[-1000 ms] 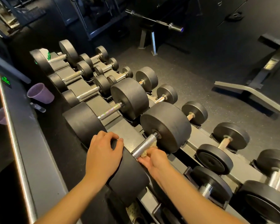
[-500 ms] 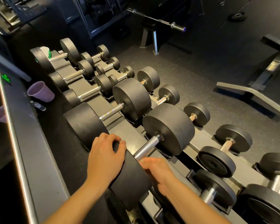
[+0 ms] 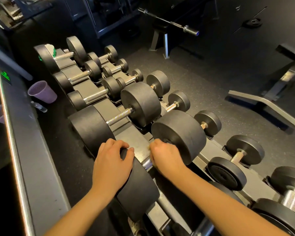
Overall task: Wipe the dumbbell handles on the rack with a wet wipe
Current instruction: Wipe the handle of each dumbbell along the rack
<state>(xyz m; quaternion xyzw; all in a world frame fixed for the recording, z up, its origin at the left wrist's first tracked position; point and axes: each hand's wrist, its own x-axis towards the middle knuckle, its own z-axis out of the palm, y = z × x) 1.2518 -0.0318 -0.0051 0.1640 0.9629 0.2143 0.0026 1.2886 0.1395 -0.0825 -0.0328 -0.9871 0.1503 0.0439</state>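
- Right hand (image 3: 165, 156): closed over the handle (image 3: 147, 162) of the nearest dumbbell, hard against the far weight head (image 3: 179, 136). A pale corner of the wet wipe (image 3: 151, 147) shows at its fingertips; the rest lies hidden under the palm.
- Left hand (image 3: 111, 160): fingers curled over the top rim of the near weight head (image 3: 138, 189), just beside the right hand. It is judged to be steadying the dumbbell.
- Handle: only a short knurled stretch shows between the two hands.
- Rack (image 3: 140, 143): a bare grey plate shows just beyond both sets of knuckles. Further dumbbells line up beyond the left fingertips, the next handle (image 3: 120, 116) closest.
- Step in hand: judged to be wiping this handle at its far end, with the row beyond yet to be done.
- Risk, coverage: the stretch beside the left hand may be skipped if the right hand lifts off from its present end.
- Risk, wipe: the knurling looks rough, so a thin wipe may bunch, tear or shed under a firm grip.
- Risk, fingers: the right knuckles sit against the far weight head, so a hard push that way could pinch or scrape them.
- Risk, rolling: the dumbbell could turn in its cradle if the left hand lets go during a twist.
- Risk, drying: one wipe may be too dry to clean the whole row.
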